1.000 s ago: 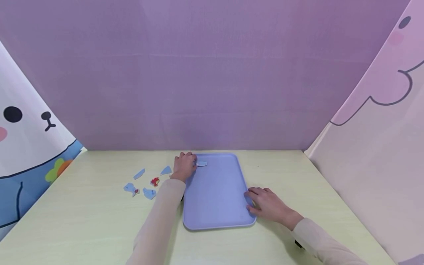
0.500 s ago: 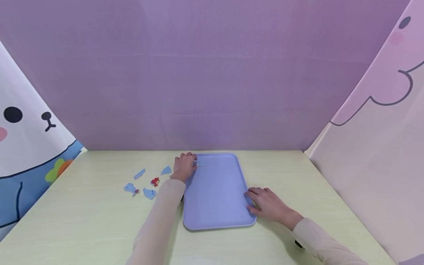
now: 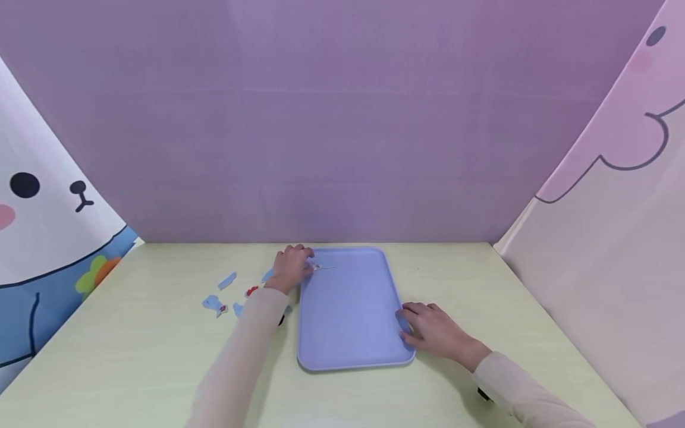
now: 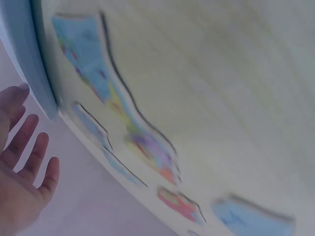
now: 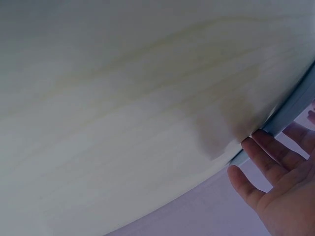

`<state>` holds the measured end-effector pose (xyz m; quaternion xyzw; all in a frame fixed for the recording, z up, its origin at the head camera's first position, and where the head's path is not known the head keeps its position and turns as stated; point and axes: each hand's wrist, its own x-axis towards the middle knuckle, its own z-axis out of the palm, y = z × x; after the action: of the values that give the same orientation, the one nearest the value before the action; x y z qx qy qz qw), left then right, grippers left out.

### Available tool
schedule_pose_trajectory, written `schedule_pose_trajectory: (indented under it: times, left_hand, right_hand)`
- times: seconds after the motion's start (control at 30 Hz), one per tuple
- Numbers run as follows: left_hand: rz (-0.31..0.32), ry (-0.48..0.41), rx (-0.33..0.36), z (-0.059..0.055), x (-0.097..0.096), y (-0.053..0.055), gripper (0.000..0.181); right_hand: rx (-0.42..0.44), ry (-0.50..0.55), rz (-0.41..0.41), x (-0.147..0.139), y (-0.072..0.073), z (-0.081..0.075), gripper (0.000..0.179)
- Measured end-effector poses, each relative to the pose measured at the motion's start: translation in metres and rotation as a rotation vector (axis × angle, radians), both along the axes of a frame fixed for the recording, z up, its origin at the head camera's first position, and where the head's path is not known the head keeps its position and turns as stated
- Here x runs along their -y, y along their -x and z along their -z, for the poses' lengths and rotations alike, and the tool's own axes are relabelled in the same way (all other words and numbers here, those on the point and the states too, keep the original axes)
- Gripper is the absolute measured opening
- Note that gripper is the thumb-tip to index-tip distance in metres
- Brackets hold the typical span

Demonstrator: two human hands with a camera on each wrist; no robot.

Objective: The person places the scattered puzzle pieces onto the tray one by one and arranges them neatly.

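A pale purple tray lies on the table. Inside its far left corner a small flat puzzle piece with a light edge shows faintly against the tray. My left hand is beside that corner, fingers loosely spread and holding nothing; the left wrist view shows the thumb close to the tray rim. On the other long side, my right hand rests on the rim with fingers extended. Left of the tray is a long colourful puzzle piece, mostly hidden by the left sleeve in the head view.
Several loose puzzle pieces lie left of the tray, among them a blue strip, a blue piece with a red mark and a red one. A purple backdrop rises behind the table, with printed cloth on both sides.
My left hand has drawn slightly left, away from the puzzle piece in the tray; its sleeve now covers more of the loose pieces. The piece has flattened down. The right hand stays put.
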<state>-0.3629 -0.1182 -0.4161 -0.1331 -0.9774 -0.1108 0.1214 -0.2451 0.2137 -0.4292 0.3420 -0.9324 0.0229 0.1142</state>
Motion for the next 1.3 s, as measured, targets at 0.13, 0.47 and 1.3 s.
schedule_pose_trajectory:
  times: [0.13,0.47,1.3]
  left_hand:
    - [0.031,0.02,-0.009,-0.001,0.011,-0.003,0.027]
    - [0.075,0.005,-0.003,-0.001,0.033,-0.017,0.028]
    - [0.134,0.079,0.048,0.006,0.067,-0.039,0.037]
  right_hand:
    - [0.003,0.0,0.002,0.001,0.0,0.0,0.042]
    - [0.0,0.009,-0.002,0.002,0.001,-0.001,0.042]
    - [0.019,0.009,0.002,0.003,0.0,-0.001,0.042]
